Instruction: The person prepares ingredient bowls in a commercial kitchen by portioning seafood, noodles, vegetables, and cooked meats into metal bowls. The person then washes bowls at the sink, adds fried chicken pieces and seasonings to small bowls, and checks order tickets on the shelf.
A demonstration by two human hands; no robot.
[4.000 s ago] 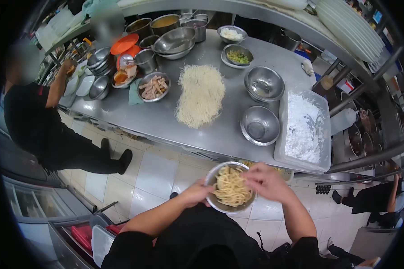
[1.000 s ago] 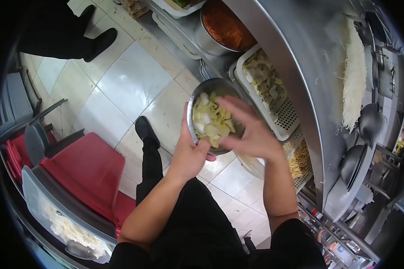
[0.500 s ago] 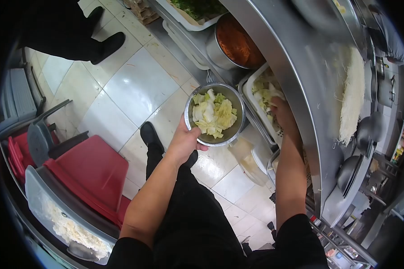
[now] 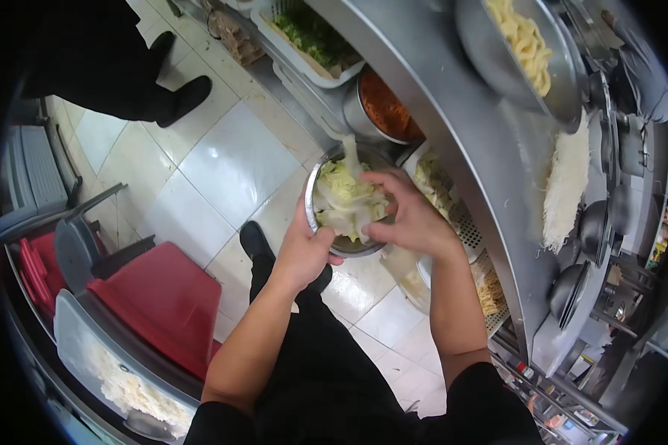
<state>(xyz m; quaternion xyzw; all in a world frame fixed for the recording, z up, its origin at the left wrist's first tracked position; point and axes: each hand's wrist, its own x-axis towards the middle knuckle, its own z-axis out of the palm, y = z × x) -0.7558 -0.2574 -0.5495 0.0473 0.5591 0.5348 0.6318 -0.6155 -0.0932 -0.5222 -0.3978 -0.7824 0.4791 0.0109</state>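
- Pale floor tiles point(image 4: 237, 174) run alongside a steel bench point(image 4: 423, 67).
- My left grip point(image 4: 304, 251) grasps the metal bowl point(image 4: 312, 202) out beside the bench edge, thumb over its rim; I judge it light and rigid, best held there.
- My right grip point(image 4: 412, 222) is spread loosely over the chopped cabbage point(image 4: 341, 185), which should handle soft and slippery.
- Close by, a sauce pot point(image 4: 354, 111) and a perforated tray point(image 4: 465, 226) limit swinging room.
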